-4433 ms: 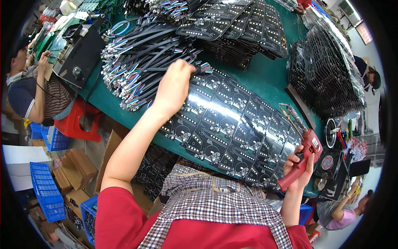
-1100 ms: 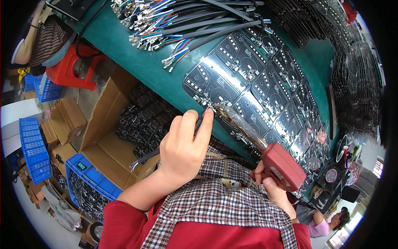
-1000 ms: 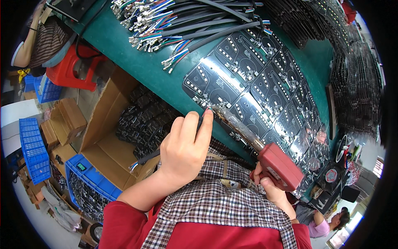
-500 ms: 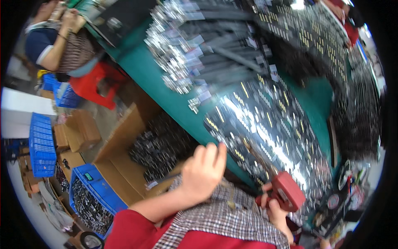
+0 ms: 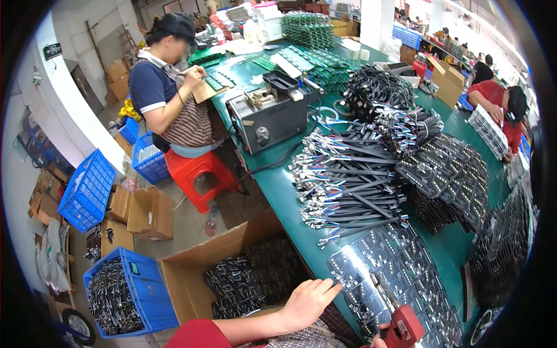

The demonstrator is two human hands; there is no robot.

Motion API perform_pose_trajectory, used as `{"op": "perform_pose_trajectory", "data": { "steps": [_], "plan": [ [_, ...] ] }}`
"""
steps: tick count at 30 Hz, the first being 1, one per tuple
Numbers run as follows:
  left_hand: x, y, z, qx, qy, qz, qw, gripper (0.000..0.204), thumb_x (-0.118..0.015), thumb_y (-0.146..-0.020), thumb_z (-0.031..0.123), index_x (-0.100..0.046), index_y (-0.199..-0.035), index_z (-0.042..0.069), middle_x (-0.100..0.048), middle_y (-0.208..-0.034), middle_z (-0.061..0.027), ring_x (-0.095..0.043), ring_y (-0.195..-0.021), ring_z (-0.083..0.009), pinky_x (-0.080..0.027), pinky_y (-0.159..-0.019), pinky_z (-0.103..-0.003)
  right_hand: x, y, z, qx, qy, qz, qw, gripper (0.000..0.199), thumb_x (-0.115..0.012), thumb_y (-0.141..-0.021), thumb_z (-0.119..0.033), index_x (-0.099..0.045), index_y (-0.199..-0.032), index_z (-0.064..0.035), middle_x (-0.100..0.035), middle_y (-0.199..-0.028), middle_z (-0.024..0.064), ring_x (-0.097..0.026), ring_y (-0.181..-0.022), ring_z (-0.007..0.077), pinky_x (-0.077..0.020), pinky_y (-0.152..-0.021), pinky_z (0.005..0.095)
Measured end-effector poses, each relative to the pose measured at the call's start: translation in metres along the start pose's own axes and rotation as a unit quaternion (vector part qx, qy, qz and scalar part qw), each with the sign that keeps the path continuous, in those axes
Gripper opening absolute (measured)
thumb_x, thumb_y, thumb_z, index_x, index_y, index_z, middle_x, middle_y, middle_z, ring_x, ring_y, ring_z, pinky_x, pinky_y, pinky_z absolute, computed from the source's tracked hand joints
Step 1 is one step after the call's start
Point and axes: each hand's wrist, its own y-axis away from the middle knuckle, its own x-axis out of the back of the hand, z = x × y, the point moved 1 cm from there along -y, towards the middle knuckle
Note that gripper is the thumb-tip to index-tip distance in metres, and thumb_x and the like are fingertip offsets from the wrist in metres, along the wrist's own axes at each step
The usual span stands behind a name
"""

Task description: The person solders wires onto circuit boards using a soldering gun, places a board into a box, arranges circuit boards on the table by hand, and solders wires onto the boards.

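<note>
My left hand (image 5: 313, 300) is at the near edge of a sheet of black circuit boards (image 5: 400, 264), its fingers bent together and the forefinger tip over the board's corner. Whatever the fingertips pinch, if anything, is too small to make out. At the lower edge, my right hand (image 5: 378, 339) is wrapped round a red soldering gun (image 5: 404, 326), and most of that hand is hidden or cut off. The gun's thin metal shaft points away over the boards. Beyond them lies a heap of black cables (image 5: 354, 194) with bare coloured wire ends.
Left of the table stand an open cardboard box (image 5: 188, 290) of black parts and a blue crate (image 5: 159, 296). Farther off are a grey machine (image 5: 272, 122), a red stool (image 5: 200, 177) and a seated co-worker (image 5: 165, 93). Stacked black panels (image 5: 452, 180) fill the right; another person (image 5: 499, 104) sits beyond.
The view has swung up and steadied, bringing the far table and co-workers into sight. Both hands now appear lower in the picture; the right still grips the soldering gun.
</note>
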Motion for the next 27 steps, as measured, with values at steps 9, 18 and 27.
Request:
{"op": "perform_pose_trajectory", "data": {
  "steps": [9,18,27],
  "plan": [
    [-0.01,0.007,0.004,-0.025,0.042,0.056,0.997,0.027,-0.06,-0.072,0.008,-0.064,-0.099,0.008,-0.053,-0.082,-0.0033,-0.055,-0.081,-0.0197,-0.041,-0.072,-0.033,0.007,0.017,0.004,-0.019,-0.05,0.033,0.998,0.033,-0.056,-0.084,-0.004,-0.048,-0.116,-0.0002,-0.05,-0.072,0.0033,-0.046,-0.059,0.0119,-0.0443,-0.055,0.0267],
    [0.003,-0.024,0.003,-0.134,-0.082,-0.012,0.987,0.025,-0.055,-0.074,0.005,-0.057,-0.098,-0.002,-0.051,-0.092,-0.0164,-0.053,-0.104,-0.0314,-0.036,-0.096,-0.055,0.018,-0.002,-0.008,0.024,0.015,-0.059,0.998,0.044,-0.068,-0.081,-0.021,-0.052,-0.117,-0.0014,-0.055,-0.097,0.0035,-0.051,-0.076,0.0107,-0.0443,-0.071,0.0259],
    [-0.022,-0.036,0.017,-0.119,-0.035,0.003,0.992,0.025,-0.06,-0.074,0.004,-0.061,-0.099,-0.002,-0.048,-0.084,-0.011,-0.059,-0.1,-0.0291,-0.041,-0.093,-0.055,0.05,-0.015,0.005,0.028,0.096,-0.073,0.992,0.041,-0.068,-0.08,-0.023,-0.055,-0.115,-0.006,-0.064,-0.099,0.0102,-0.061,-0.087,0.0176,-0.0504,-0.075,0.0289]
  ]
}}
